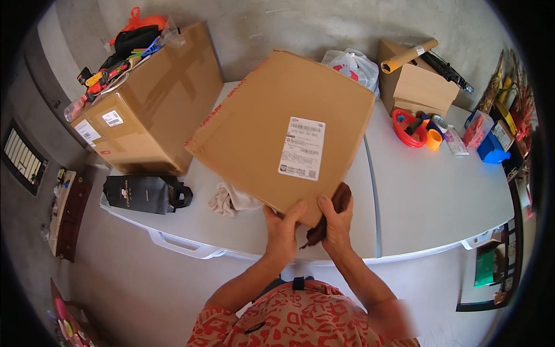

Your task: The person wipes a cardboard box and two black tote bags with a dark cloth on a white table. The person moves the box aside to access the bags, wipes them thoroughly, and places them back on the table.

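While both hands (309,228) grip its near corner, the cardboard box (272,127) tilts above the white table (428,202).

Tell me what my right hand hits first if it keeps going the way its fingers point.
Probably the tilted cardboard box: the right hand already grips its near edge, with a dark brown cloth.

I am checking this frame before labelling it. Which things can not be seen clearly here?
Head view only:
- Dark brown cloth: mostly hidden behind the tilted cardboard box and the right hand.
- Left hand: fingertips hidden under the box edge.
- Beige cloth: partly covered by the box.
- Box contents: closed, unseen.
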The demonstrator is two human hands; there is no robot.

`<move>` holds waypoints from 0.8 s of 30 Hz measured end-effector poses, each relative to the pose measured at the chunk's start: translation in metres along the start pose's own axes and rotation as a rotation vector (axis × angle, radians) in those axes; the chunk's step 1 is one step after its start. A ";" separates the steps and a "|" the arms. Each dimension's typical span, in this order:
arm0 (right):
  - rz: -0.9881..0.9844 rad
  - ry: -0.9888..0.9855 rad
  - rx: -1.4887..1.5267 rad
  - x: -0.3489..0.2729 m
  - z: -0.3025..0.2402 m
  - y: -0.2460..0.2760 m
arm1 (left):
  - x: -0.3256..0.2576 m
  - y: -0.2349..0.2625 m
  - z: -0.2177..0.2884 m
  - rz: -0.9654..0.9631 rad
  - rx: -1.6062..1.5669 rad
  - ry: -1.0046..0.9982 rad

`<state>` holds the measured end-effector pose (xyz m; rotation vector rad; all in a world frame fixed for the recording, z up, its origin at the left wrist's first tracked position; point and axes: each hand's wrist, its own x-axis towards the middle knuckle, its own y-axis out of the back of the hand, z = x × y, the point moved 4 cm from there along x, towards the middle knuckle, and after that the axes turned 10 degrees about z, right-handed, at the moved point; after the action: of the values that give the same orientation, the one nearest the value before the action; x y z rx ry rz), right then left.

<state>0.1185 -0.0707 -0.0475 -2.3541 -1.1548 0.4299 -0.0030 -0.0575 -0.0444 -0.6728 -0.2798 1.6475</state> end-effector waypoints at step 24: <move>0.068 -0.156 -0.305 0.027 0.052 -0.016 | 0.274 0.062 0.106 -0.182 0.211 0.213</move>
<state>0.0991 -0.0261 -0.0837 -2.6678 -1.2920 0.4988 -0.1299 0.2135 -0.0670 -0.6367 -0.0118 1.3952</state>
